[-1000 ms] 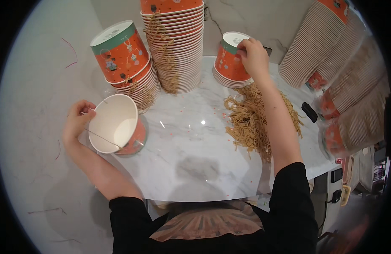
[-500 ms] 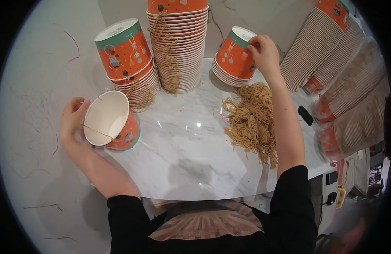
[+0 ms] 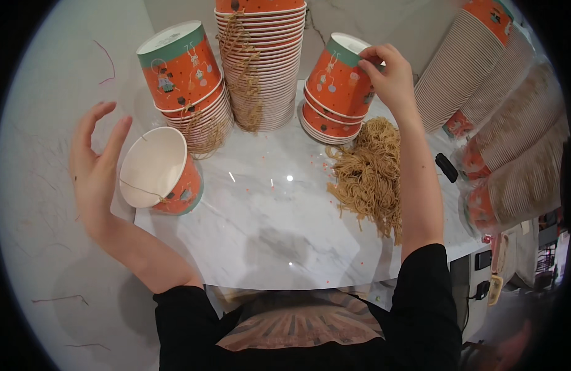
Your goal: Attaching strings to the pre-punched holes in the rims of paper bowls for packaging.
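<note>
My right hand (image 3: 387, 74) pinches the base of an upside-down orange paper tub (image 3: 335, 77) with a green band, thumb and fingers at its upper right. That tub sits raised above a short stack of nested tubs (image 3: 330, 127), a gap showing between the rims. My left hand (image 3: 97, 161) is open, thumb and fingers apart, just left of a single tub (image 3: 189, 185). This tub lies tilted on the table, its white mouth facing left, with a thin tan strand across it. A heap of tan strands (image 3: 369, 179) lies below my right hand.
A tall stack of inverted tubs (image 3: 267, 74) and a shorter one (image 3: 180, 74), both draped with tan strands, stand at the back. Plastic-wrapped tub stacks (image 3: 520, 123) lean at the right, near a small black object (image 3: 446, 168). A wall borders the marble table (image 3: 267, 216) at left.
My left hand has moved away from the tilted tub and spread its fingers. With my right hand, the top tub has risen slightly and separated from the stack beneath it.
</note>
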The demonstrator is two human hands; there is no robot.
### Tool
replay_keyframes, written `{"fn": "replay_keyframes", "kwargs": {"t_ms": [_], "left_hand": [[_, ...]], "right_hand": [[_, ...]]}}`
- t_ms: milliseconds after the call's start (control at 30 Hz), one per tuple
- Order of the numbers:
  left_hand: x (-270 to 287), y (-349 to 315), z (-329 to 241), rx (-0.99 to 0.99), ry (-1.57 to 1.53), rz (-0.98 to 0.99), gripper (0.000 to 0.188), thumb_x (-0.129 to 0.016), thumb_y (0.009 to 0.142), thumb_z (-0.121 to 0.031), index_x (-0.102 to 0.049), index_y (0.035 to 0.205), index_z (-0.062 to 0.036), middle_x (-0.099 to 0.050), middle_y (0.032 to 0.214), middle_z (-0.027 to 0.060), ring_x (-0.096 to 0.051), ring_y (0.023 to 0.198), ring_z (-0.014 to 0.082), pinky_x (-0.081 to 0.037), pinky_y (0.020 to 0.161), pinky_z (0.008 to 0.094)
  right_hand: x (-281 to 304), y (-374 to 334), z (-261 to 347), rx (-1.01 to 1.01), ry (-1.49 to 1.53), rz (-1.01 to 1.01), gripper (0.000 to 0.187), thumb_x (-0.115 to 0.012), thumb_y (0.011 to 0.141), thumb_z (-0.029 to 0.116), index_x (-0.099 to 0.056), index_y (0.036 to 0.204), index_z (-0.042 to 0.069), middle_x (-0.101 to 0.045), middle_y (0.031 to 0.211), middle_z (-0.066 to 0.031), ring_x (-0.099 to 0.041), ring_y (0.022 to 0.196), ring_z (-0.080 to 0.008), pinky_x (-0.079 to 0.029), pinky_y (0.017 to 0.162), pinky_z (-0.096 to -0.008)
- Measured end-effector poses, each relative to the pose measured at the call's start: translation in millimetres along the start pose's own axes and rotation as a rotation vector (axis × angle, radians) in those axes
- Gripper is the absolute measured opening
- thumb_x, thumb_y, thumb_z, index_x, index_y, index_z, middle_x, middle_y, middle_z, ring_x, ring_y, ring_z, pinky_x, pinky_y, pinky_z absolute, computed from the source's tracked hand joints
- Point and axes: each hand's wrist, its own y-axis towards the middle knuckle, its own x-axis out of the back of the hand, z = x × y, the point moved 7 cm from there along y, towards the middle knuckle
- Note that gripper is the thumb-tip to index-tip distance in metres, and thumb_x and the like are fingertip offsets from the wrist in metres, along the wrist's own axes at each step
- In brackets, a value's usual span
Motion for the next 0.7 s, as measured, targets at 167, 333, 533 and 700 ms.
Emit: {"fn": "replay_keyframes", "kwargs": {"t_ms": [167, 333, 533, 700], "left_hand": [[-52.8, -13.7, -56.4, -0.250, -0.364, 0.233, 0.029, -0.075, 0.088, -0.009, -0.070, 0.116, -0.0014, -0.067, 0.122, 0.0100, -0.061, 0.117, 0.0202, -0.045, 0.102, 0.0318], [-120.9, -41.7, -90.1, -0.158, -0.725, 0.473, 0.050, -0.076, 0.092, -0.024, -0.061, 0.132, 0.0027, -0.065, 0.124, 0.0134, -0.062, 0.114, 0.0205, -0.051, 0.097, 0.0332], [-153.0, -51.5, -97.9, 0.024, -1.001, 0.595, 0.058, -0.059, 0.104, -0.019, -0.038, 0.152, 0.0038, -0.054, 0.144, 0.0134, -0.054, 0.132, 0.0215, -0.044, 0.109, 0.0343], [-142.8, -41.9, -94.9, 0.162, -1.217, 0.553, 0.047, -0.057, 0.104, -0.020, -0.046, 0.145, 0.0000, -0.059, 0.139, 0.0095, -0.059, 0.125, 0.0179, -0.048, 0.107, 0.0349]], "right_hand": [[26.5, -10.1, 53.2, 0.095, -0.021, -0.095, 0.012, -0.074, 0.082, 0.004, -0.073, 0.094, 0.003, -0.069, 0.091, -0.0090, -0.070, 0.080, -0.0240, -0.055, 0.071, -0.0320], [73.2, -26.9, 130.1, 0.292, -0.031, -0.277, 0.012, -0.073, 0.082, -0.003, -0.072, 0.094, 0.001, -0.069, 0.091, -0.0085, -0.069, 0.078, -0.0201, -0.054, 0.070, -0.0287], [93.3, -59.0, 176.3, 0.509, 0.015, -0.295, 0.021, -0.074, 0.083, -0.011, -0.071, 0.102, -0.003, -0.067, 0.101, -0.0085, -0.063, 0.096, -0.0159, -0.053, 0.083, -0.0274], [82.2, -74.2, 187.2, 0.553, 0.207, -0.060, 0.023, -0.075, 0.078, -0.011, -0.069, 0.099, -0.003, -0.064, 0.098, -0.0098, -0.061, 0.095, -0.0205, -0.044, 0.103, -0.0445]]}}
